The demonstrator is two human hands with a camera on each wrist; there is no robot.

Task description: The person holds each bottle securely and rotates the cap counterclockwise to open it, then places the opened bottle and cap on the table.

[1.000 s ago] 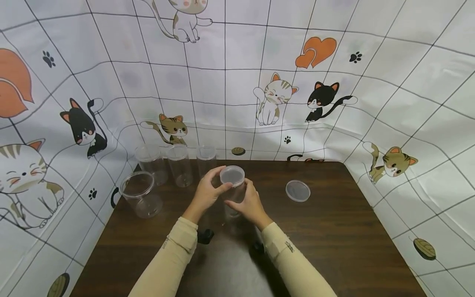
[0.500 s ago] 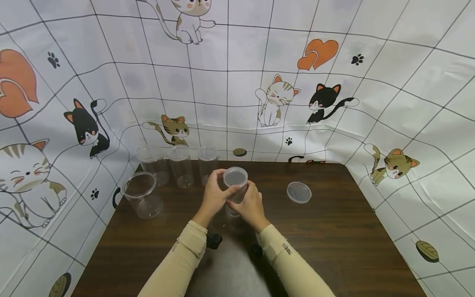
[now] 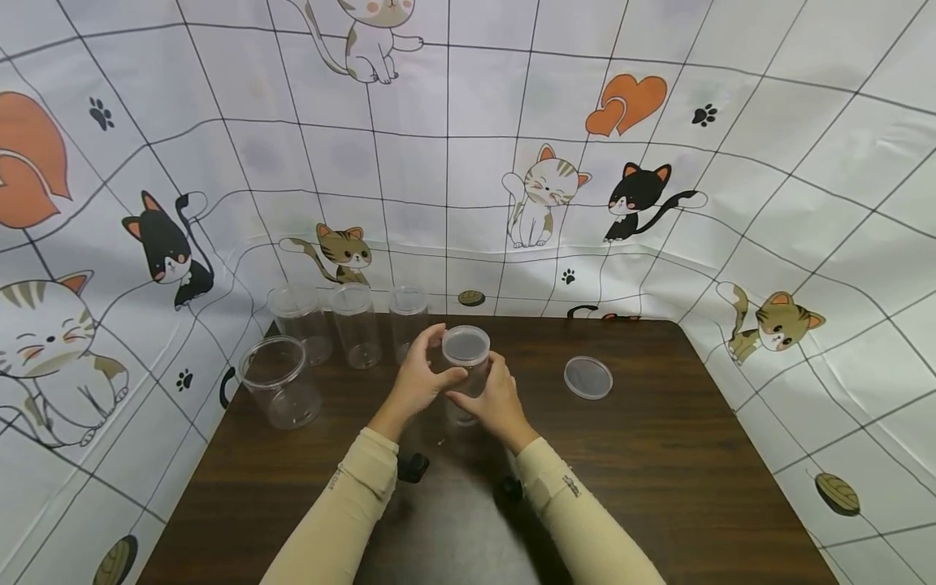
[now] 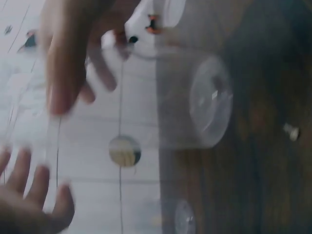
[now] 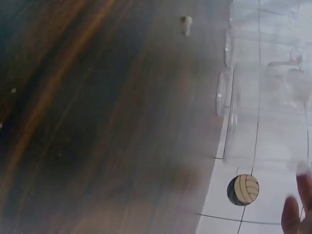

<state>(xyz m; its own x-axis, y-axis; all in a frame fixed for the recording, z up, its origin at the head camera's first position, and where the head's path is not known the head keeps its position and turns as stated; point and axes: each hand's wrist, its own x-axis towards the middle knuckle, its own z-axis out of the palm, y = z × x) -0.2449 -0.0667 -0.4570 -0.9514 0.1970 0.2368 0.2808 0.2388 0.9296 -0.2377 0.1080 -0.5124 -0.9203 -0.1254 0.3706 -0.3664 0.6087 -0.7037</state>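
Observation:
A clear plastic jar (image 3: 468, 378) with a frosted lid (image 3: 465, 345) on top stands upright between the two hands in the head view. My left hand (image 3: 420, 382) grips its upper left side, thumb across the front just under the lid and fingers behind. Lower on the right side, my right hand (image 3: 500, 402) holds the jar body, with the thumb at the front. The left wrist view, turned sideways and blurred, shows the jar's round bottom (image 4: 212, 100) near the table. Only some fingertips (image 5: 304, 187) enter the right wrist view, beside the jar's see-through wall (image 5: 270, 131).
Several clear jars stand at the back left: a wide one (image 3: 281, 386) without a lid in front, slimmer ones (image 3: 356, 329) behind. A loose round lid (image 3: 588, 378) lies right of the hands on the brown table (image 3: 658, 463). A cat-print sheet (image 3: 468, 162) hangs behind.
The jar has shifted slightly right with both hands still around it. My left wrist and forearm swung right, then partly back left. Jars at left and loose lid stay put.

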